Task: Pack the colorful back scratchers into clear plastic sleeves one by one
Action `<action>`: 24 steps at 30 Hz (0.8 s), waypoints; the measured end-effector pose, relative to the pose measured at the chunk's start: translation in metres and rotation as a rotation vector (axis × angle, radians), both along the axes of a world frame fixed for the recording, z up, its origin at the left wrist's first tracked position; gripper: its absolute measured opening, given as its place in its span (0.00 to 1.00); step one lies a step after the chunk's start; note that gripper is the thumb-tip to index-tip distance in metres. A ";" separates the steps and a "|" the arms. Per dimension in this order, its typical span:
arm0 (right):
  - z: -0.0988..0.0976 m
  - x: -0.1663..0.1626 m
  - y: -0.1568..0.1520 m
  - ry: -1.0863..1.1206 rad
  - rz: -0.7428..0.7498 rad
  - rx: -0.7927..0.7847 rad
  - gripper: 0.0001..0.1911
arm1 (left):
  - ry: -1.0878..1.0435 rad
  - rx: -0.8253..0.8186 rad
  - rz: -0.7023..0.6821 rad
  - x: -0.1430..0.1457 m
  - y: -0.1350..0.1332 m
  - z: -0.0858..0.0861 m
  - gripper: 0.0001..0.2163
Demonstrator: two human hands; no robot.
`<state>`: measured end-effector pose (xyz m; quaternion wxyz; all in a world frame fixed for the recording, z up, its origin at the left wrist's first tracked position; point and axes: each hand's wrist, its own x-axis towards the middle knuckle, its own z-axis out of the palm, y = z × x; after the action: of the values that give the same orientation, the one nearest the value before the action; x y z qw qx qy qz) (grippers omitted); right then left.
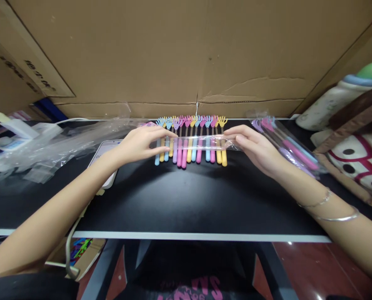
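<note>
A narrow clear plastic bag [201, 143] is stretched sideways between my hands. My left hand [144, 143] grips its left end, thumb below and fingers above. At the other end, my right hand [256, 146] pinches the film between thumb and fingertips. Directly beneath the bag, a row of small back scratchers [198, 155] lies side by side on the black table [186, 204]. Their claw heads point away from me; the handles, in pink, blue, yellow and purple, point toward me. The film and my fingers partly cover them.
More back scratchers in clear wrapping [294, 150] lie at right, beside a cloth bag [358, 162] and a bottle [326, 102]. Loose plastic bags [70, 139] and a phone [109, 166] are at left. Cardboard [186, 54] stands behind. A cable [69, 250] hangs over the front edge.
</note>
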<state>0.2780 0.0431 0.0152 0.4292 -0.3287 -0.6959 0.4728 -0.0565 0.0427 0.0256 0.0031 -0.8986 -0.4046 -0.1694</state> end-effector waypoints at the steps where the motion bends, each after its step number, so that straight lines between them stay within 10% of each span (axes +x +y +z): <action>1: -0.001 -0.002 -0.002 -0.002 0.015 -0.013 0.09 | 0.005 0.002 -0.009 0.002 -0.001 0.000 0.21; 24: -0.009 0.016 0.023 -0.191 -0.303 0.101 0.17 | -0.062 0.062 0.039 0.002 -0.005 0.001 0.15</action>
<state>0.2938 0.0665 0.0059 0.4435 -0.4510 -0.6989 0.3338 -0.0548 0.0377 0.0265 0.0218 -0.8844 -0.4163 -0.2097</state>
